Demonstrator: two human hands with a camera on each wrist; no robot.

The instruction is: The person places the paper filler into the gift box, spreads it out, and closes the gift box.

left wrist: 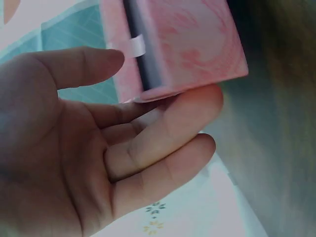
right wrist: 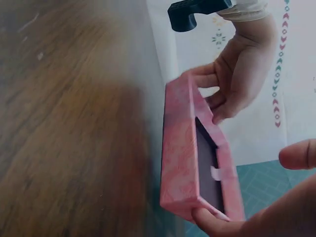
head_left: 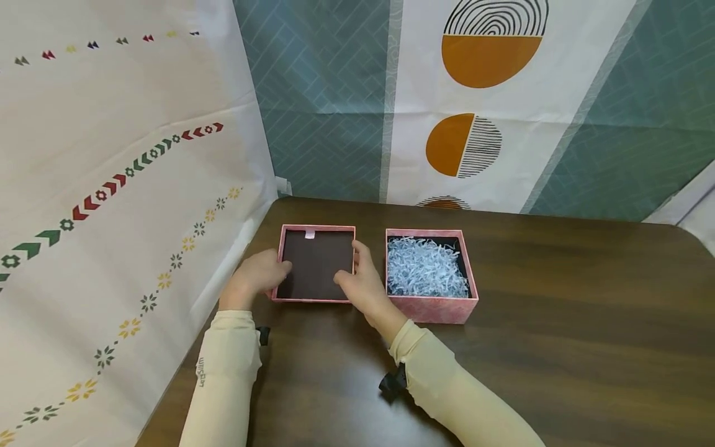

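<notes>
A shallow pink marbled box [head_left: 314,300] with a dark inner panel [head_left: 318,264] and a small pale tab [head_left: 310,234] faces upward on the left side of the table. My left hand [head_left: 255,277] grips its left wall, thumb over the rim and fingers along the outside. In the left wrist view, those fingers reach past the box corner. At the right wall is my right hand [head_left: 365,282], thumb spread over the panel and apart from it. In the right wrist view, one of its fingertips touches the box's near corner.
To the right stands a second pink box [head_left: 430,308], deeper, filled with pale blue shredded paper [head_left: 426,267]. The brown wooden table [head_left: 570,323] extends right. Patterned white cloth [head_left: 139,155] borders the left, and a teal curtain [head_left: 324,93] hangs behind.
</notes>
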